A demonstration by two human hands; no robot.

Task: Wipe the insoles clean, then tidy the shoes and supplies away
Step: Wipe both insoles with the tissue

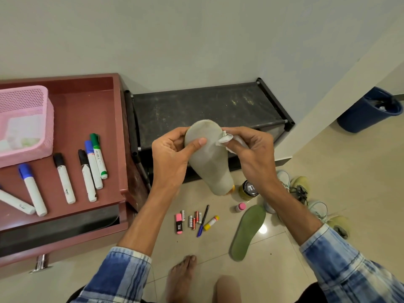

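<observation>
Tidying looks unstarted: right of the black rack (207, 106), shoes (300, 186) lie loose on the floor (341, 171), a green insole (247, 232) at lower right. Mid-frame, the left hand (170, 158) grips the grey insole (209, 167) while the right hand (255, 154) pinches a white wipe (225, 138) against its edge.

Grey insole (207, 158), white wipe (226, 138), green insole (247, 232), pink basket (26, 119), blue plaid sleeves (349, 265), navy bin (363, 114).

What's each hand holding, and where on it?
Left hand grips the grey insole near its wide front end; right hand pinches a crumpled white wipe.
</observation>
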